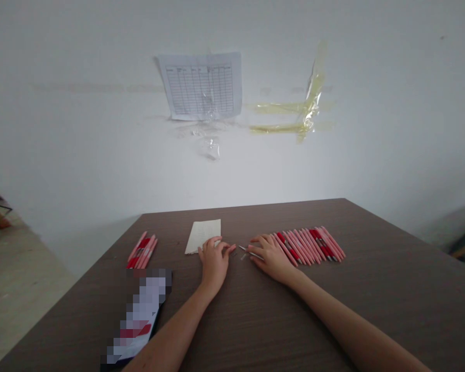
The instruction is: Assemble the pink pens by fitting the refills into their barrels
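My left hand (216,262) rests on the table with its fingers curved and apart, its fingertips over the lower right corner of a cream-coloured sheet (204,232). I make out nothing in its grip. My right hand (272,259) holds a slim, silvery stick-like tool (256,254) under its fingers, the thin end pointing left; its exact kind is unclear. Tiny clear scraps (244,256) lie between the hands. Just right of my right hand is a row of pink pens or pencils (305,247), with red ones among them.
A smaller group of pink and red pens or pencils (142,250) lies at the left of the brown table (251,330). Nearer me is a dark-edged flat object (143,315), pixelated. A printed chart (201,85) and yellowish tape (279,108) are on the wall behind.
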Demonstrator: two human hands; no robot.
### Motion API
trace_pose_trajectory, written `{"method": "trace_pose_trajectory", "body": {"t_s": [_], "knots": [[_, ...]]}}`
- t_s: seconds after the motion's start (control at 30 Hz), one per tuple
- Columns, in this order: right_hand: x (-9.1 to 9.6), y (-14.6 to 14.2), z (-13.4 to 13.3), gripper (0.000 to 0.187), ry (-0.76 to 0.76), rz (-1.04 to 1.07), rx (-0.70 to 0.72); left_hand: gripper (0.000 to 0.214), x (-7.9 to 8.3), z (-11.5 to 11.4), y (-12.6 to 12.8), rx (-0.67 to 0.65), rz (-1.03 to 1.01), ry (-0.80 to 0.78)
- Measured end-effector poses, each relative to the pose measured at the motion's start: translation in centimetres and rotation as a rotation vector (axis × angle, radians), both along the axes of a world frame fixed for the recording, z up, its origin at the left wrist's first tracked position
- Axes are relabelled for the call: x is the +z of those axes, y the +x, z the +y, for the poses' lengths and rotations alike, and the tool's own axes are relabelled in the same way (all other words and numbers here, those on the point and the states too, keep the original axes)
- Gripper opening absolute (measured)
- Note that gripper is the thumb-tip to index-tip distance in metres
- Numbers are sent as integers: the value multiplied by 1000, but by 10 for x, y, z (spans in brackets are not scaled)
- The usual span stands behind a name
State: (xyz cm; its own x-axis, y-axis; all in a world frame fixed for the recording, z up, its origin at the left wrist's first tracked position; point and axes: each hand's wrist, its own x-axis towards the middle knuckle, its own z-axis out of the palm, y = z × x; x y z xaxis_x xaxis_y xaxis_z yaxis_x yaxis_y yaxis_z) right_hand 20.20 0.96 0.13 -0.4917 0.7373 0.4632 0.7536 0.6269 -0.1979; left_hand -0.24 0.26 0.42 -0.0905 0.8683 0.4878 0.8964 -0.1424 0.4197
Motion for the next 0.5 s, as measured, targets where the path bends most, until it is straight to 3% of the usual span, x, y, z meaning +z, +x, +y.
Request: {"method": "trace_pose_trajectory", "body": {"t_s": [0.5], "knots": [[-7,-8,1,18,37,-39,-10,18,-1,1,-2,12,-27,6]]}}
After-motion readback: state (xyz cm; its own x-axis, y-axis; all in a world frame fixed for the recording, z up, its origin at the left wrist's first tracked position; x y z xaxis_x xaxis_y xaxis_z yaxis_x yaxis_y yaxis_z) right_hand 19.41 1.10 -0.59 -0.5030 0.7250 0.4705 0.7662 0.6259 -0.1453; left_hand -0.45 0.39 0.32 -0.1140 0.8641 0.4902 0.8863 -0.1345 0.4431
